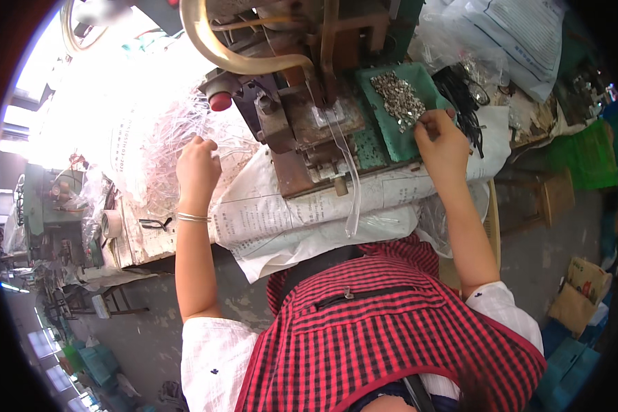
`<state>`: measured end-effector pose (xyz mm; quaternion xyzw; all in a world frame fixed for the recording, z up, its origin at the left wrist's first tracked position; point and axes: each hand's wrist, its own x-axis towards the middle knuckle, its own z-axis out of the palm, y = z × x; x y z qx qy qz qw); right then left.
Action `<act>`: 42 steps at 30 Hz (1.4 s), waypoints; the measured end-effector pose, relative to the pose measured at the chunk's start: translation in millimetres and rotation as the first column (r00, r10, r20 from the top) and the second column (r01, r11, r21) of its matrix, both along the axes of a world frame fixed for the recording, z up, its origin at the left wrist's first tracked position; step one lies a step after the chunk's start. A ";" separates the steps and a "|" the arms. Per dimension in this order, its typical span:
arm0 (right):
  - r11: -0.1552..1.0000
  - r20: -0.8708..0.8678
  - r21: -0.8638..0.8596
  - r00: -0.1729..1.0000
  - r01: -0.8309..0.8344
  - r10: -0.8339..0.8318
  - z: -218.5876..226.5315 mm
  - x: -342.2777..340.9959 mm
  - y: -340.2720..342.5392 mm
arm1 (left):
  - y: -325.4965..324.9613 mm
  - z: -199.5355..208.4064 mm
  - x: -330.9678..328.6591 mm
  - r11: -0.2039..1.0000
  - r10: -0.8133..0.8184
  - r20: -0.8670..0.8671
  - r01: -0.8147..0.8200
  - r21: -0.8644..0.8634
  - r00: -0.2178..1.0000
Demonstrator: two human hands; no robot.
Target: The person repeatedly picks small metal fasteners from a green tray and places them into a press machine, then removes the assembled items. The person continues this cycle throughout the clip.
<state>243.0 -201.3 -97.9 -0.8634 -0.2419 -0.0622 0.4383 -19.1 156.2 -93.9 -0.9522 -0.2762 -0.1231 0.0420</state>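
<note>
My left hand (199, 168) is raised beside a heap of thin clear plastic strips (168, 154), fingers curled together. Whatever it may hold is lost against the glare. At the right edge of a green tray (371, 93), my right hand (445, 144) pinches thumb against fingers. Anything between those fingertips is too small to make out. Small shiny metal pieces (399, 99) lie piled in the tray. Between my hands, one clear plastic strip, shaped like a spectacle temple (352, 185), lies with its far end on the machine's work block (329, 117) and its wider end hanging toward me.
The bench machine (281, 103) has a red button (220, 101) and a thick yellowish hose (213, 48). White printed sheeting (275, 213) covers the bench's front edge. Black strips (460, 99) lie right of the tray. A wooden stool (553, 196) stands at right.
</note>
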 end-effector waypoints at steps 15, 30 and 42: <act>0.626 -0.042 0.734 0.902 -0.263 0.429 56.3 -65.3 97.3 | -91.5 64.4 22.1 0.686 0.240 0.912 0.607 -0.402 0.333; 0.912 -0.081 0.388 0.980 -0.135 0.180 54.0 3.4 39.0 | -177.5 82.9 77.8 0.686 -0.687 0.596 0.642 0.342 0.416; 0.968 0.146 -0.238 0.982 -0.081 0.118 2.8 -2.9 -1.2 | -175.7 66.4 76.3 0.676 -0.667 0.627 0.682 0.280 0.404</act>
